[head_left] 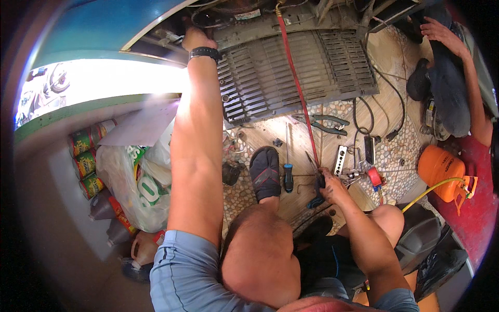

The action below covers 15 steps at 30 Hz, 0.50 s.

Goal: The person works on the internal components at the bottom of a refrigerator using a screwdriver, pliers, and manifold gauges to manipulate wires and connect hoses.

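Note:
My left hand (198,39) reaches up into the open underside of an appliance (249,14); its fingertips are hidden in shadow. My right hand (332,187) grips pointed pliers (319,182) with dark handles, beside the red hose (291,62) hanging from the appliance. A slotted metal grille (332,57) lies below the opening. On the pebbled floor are larger pliers (330,124), a blue-handled screwdriver (288,177), a white power strip (340,158) and a gauge set (374,177) with a red-cased dial.
Another person's arm (460,52) and dark-clothed leg (444,99) are at the right, above an orange cylinder (442,171) with a yellow hose. Black cables (395,88) cross the floor. At left are stacked cans (86,166), jugs (143,247) and plastic bags (130,187).

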### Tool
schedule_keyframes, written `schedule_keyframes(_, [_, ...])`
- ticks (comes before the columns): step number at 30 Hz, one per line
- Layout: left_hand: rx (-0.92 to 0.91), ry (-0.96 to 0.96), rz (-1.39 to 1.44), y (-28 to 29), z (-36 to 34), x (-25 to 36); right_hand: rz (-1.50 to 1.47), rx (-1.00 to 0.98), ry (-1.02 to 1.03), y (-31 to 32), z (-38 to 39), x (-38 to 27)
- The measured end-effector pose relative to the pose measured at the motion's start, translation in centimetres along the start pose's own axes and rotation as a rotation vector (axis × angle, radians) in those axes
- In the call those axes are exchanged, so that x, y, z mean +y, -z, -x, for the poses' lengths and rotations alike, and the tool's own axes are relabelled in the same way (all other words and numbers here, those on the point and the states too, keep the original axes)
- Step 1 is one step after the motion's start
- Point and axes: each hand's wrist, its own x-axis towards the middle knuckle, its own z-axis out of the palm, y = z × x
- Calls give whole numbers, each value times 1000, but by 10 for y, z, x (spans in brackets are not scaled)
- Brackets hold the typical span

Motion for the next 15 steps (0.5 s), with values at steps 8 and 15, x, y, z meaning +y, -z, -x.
schedule_keyframes(8, [-233, 8, 184, 13, -49, 11, -7, -2, 91, -3, 0, -7])
schedule_keyframes(15, [-322, -272, -173, 44, -121, -4, -28, 26, 170, -10, -3, -7])
